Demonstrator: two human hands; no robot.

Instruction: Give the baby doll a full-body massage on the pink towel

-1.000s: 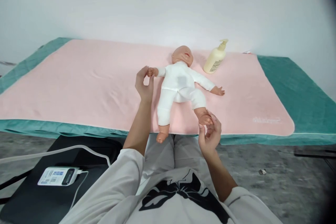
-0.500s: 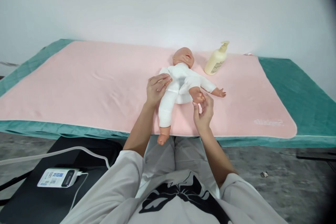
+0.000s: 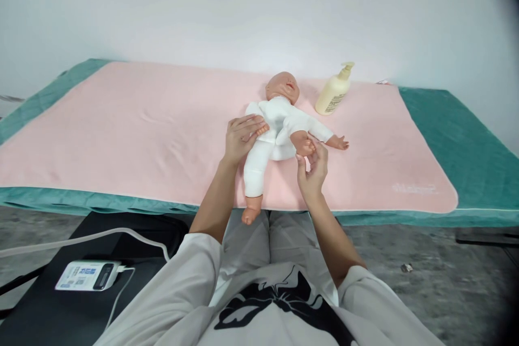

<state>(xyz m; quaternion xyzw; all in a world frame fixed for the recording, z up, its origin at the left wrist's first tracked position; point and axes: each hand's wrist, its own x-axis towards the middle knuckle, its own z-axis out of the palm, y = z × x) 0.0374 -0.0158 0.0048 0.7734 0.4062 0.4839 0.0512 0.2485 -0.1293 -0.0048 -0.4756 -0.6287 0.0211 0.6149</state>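
Note:
A baby doll with a white cloth body lies on its back on the pink mat, head towards the wall. One leg hangs slightly over the near edge; the other is raised and bent. My left hand has its fingers closed on the doll's hand at the left of its belly. At the raised leg, my right hand holds the doll's foot between thumb and fingers. The doll's other arm stretches out to the right, palm up.
A cream pump bottle stands on the mat beyond the doll's outstretched arm. Teal padding shows around the mat. On a black chair at lower left lies a white power bank with a cable.
The doll's raised foot and my right hand have shifted slightly left and up. The doll's hand under my left fingers shows a little further right.

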